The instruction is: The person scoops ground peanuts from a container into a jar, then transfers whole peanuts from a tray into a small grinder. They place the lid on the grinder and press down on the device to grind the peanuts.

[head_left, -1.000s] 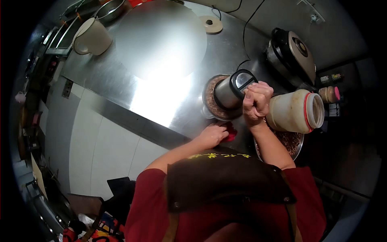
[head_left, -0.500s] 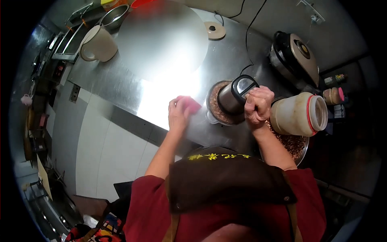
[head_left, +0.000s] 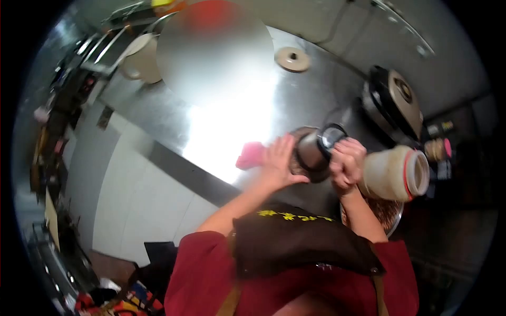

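Observation:
My right hand (head_left: 348, 162) is clenched on a steel grinder cup with a black lid (head_left: 318, 147). The cup is tilted over a bowl of brown ground powder, which is mostly hidden behind it. My left hand (head_left: 278, 160) has its fingers spread and its palm against the left side of the cup and bowl. A pink cloth (head_left: 250, 155) lies on the steel counter (head_left: 226, 116), just left of that hand and not gripped. The picture is blurred by motion.
A large cloudy jar with a red rim (head_left: 396, 174) lies on its side right of my right hand, above a bowl of brown grains (head_left: 387, 213). A cooker (head_left: 394, 100), a round lid (head_left: 292, 59) and a cream jug (head_left: 141, 59) stand farther back.
My left hand lifted the pink cloth from the counter's front edge, then moved right to the grinder cup. The cloth now lies beside it. The view has shifted and blurred.

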A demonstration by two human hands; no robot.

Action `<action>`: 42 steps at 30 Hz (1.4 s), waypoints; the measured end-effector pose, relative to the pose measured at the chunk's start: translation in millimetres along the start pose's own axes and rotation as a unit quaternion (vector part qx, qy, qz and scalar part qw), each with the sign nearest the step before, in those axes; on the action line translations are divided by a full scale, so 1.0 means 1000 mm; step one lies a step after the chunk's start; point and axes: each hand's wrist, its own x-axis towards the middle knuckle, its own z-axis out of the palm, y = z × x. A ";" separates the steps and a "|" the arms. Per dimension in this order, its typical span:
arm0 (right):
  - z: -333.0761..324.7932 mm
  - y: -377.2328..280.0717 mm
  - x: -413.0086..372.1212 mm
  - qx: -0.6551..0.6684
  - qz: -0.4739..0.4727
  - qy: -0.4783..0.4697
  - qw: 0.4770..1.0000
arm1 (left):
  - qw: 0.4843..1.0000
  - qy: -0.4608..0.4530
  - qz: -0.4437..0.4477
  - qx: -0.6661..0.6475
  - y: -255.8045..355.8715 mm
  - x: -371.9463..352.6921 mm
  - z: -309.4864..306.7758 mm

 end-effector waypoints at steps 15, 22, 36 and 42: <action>0.024 0.003 -0.007 -0.009 -0.006 0.059 0.998 | 0.994 -0.064 -0.071 -0.046 0.002 -0.001 0.001; 0.006 0.002 0.008 0.067 0.078 -0.045 0.994 | 0.993 -0.076 -0.071 -0.058 -0.001 -0.002 -0.001; 0.010 -0.012 0.026 -0.050 0.065 -0.099 0.992 | 0.993 -0.060 -0.066 -0.076 0.002 -0.003 -0.003; 0.015 -0.011 0.026 -0.056 0.038 -0.092 0.993 | 0.993 -0.054 -0.069 -0.073 0.001 -0.005 0.001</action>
